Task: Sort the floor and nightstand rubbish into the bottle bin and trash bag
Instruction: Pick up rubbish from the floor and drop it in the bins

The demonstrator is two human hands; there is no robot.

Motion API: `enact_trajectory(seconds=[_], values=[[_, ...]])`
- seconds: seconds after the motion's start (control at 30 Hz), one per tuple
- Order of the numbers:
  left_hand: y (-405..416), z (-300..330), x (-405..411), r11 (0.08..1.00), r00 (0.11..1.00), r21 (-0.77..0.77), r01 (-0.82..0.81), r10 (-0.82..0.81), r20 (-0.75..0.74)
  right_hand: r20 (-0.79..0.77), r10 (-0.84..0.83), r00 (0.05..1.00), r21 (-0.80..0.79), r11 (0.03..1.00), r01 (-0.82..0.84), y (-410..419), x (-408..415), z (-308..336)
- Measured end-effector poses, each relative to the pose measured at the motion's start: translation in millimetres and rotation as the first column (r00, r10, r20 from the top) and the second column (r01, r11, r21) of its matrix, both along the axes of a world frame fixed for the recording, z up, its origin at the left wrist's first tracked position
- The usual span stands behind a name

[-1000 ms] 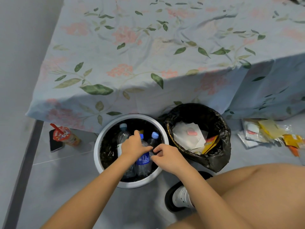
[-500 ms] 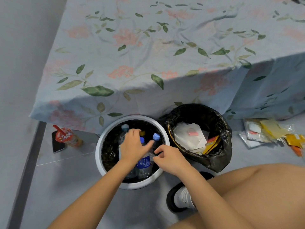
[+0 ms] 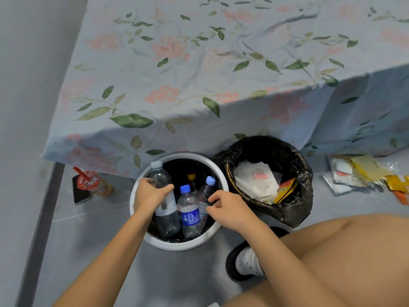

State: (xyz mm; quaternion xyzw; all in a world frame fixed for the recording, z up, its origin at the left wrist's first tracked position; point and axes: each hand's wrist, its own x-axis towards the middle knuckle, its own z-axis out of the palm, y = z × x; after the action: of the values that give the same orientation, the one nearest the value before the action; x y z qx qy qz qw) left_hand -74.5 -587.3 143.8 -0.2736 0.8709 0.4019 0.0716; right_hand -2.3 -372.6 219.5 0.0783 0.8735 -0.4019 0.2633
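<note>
We see a big bed (image 3: 221,63) with a flowery blue sheet that fills the top of the view and hangs down over its edge. On the left is a plain grey wall (image 3: 26,85), and a dark strip runs along its foot. The floor (image 3: 88,251) is made of smooth grey tiles, and the widest bare part of it is at the lower left, in front of the bins.

The white round bottle bin (image 3: 177,245) stands on the floor, right at the edge of the hanging sheet. The trash bag (image 3: 296,196), black and crinkly, touches it on the right and has white paper and a yellow wrapper inside. A bent knee (image 3: 332,251) fills the lower right corner, with a shoe (image 3: 245,264) under it.

Our left hand (image 3: 150,193) has its fingers curled round a clear bottle (image 3: 164,204) that leans in the left side of the bin. Our right hand (image 3: 230,209) pinches another clear bottle (image 3: 204,193) with a blue cap. A blue label bottle (image 3: 189,213) stands between them.

Loose wrappers (image 3: 365,173) lie on the floor at the far right (still outside the bag). A sealed drink cup (image 3: 95,182) sits on a phone (image 3: 80,191) near the wall.
</note>
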Motion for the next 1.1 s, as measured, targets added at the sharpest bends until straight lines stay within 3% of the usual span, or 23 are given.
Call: enact_trajectory(seconds=[0.17, 0.37, 0.6, 0.97, 1.03, 1.1], values=[[-8, 15, 24, 0.983, 0.993, -0.181, -0.036, 0.015, -0.117, -0.006, 0.009, 1.000, -0.004, 1.000, -0.009, -1, 0, -1], [-1, 8, 20, 0.931, 0.972, -0.323, 0.168, -0.212, -0.106, -0.008, 0.023, 1.000, -0.011, 1.000, -0.023, -2, 0, 0], [24, -15, 18, 0.886, 0.944, -0.330, 0.325, -0.325, 0.057, -0.022, 0.020, 1.000, -0.011, 1.000, -0.020, 0, 3, 3], [14, -25, 9, 0.958, 0.948, -0.094, 0.272, -0.249, 0.200, -0.014, 0.017, 1.000, -0.019, 1.000, -0.017, 4, 8, 3], [14, -13, 4, 0.926, 0.904, -0.167, 0.338, -0.270, 0.331, -0.008, 0.012, 1.000, -0.018, 1.000, -0.012, 4, 9, 3], [18, 5, 0, 0.809, 0.842, -0.337, 0.481, -0.320, 0.435, 0.001, 0.004, 1.000, -0.014, 1.000, -0.004, 5, 11, 2]])
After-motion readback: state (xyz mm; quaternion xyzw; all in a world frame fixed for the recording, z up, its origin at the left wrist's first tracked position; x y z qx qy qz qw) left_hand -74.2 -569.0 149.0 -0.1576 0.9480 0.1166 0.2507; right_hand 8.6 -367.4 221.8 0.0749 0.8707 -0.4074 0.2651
